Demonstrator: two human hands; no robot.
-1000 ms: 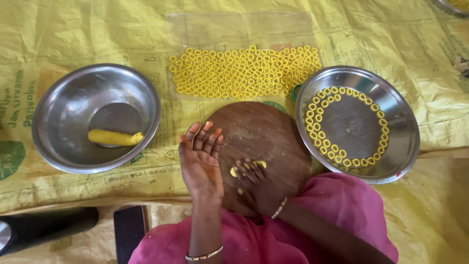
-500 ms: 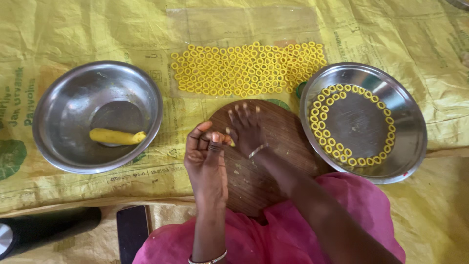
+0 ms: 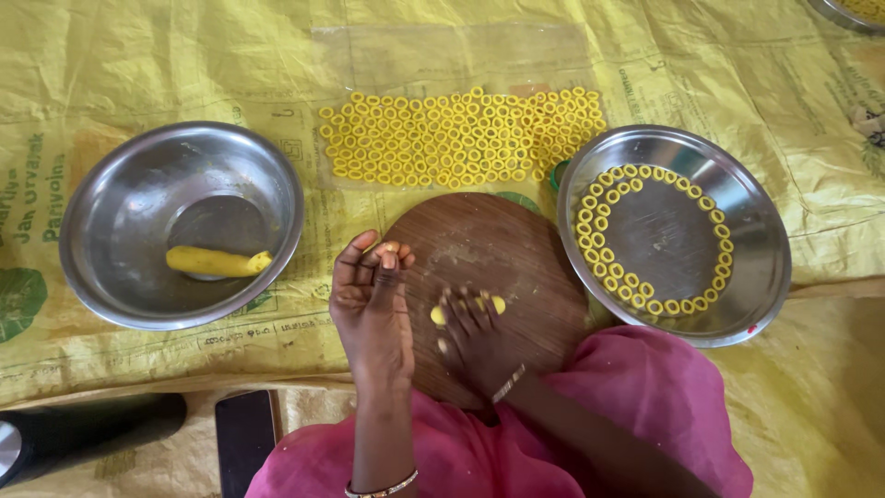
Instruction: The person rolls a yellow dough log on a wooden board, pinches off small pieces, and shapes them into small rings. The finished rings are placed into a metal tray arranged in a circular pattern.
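Note:
My left hand (image 3: 373,309) hovers over the left edge of a round wooden board (image 3: 516,244). Its fingertips are pinched together, and I cannot tell if a bit of dough is between them. My right hand (image 3: 475,339) lies palm down on the middle of the board, its fingers pressing a small yellow dough piece (image 3: 496,303) whose ends show on either side. A pink garment (image 3: 636,406) covers my lap below the board.
At the left, a steel bowl (image 3: 120,198) holds one yellow dough roll (image 3: 217,262). On the right, a steel plate (image 3: 756,267) has dough rings (image 3: 599,254) laid around it. Several more rings (image 3: 456,138) lie on a clear sheet behind the board. A dark phone (image 3: 245,432) and a black cylinder (image 3: 88,432) lie at the bottom left.
My right hand went up to my left fingertips, then came back down onto the dough in the middle of the board. My left hand has closed its fingers into a pinch.

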